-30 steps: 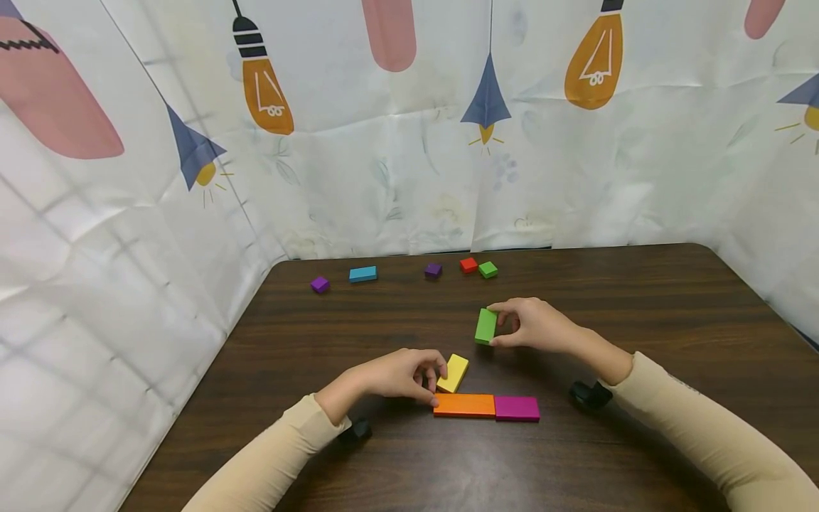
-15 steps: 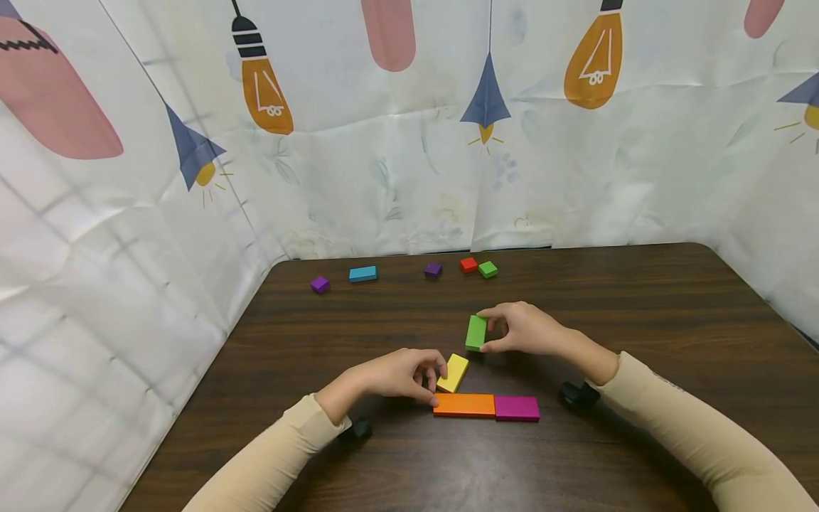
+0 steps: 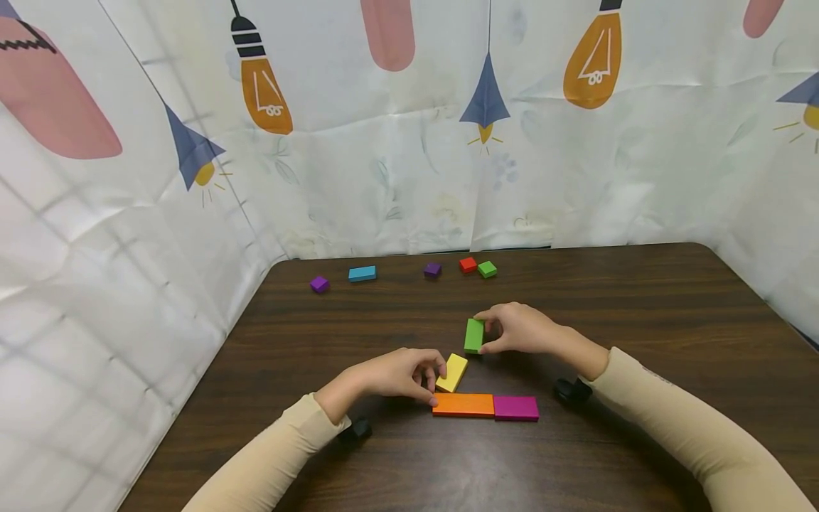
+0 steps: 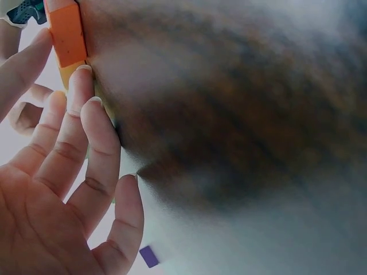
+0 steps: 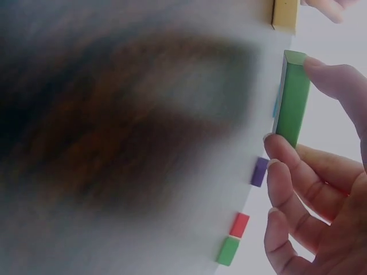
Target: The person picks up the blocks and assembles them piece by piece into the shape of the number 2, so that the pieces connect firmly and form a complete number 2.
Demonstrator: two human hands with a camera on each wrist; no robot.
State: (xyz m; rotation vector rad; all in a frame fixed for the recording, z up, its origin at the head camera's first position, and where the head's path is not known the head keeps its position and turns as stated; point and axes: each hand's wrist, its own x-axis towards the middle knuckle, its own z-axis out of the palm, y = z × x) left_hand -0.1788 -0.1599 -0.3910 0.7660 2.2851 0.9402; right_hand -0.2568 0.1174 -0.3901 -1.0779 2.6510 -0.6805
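My right hand (image 3: 525,328) pinches a green rectangular block (image 3: 473,336) by its two short ends between thumb and fingers, which the right wrist view also shows. My left hand (image 3: 399,373) rests beside an orange block (image 3: 463,404) with its fingers loosely bent. Its thumb touches the left end of that block, and a fingertip lies at the yellow block (image 3: 454,372). The yellow block slants behind the orange one, close to its back edge. A magenta block (image 3: 516,408) stands end to end with the orange block, on its right.
Along the far part of the dark wooden table (image 3: 614,284) lie a purple block (image 3: 319,284), a blue block (image 3: 362,274), a dark purple block (image 3: 432,270), a red block (image 3: 468,265) and a small green block (image 3: 488,269). A printed cloth (image 3: 397,192) hangs behind the table.
My right hand has moved left and slightly nearer with the green block, bringing it close to the yellow block. The left hand and the other blocks have stayed put.
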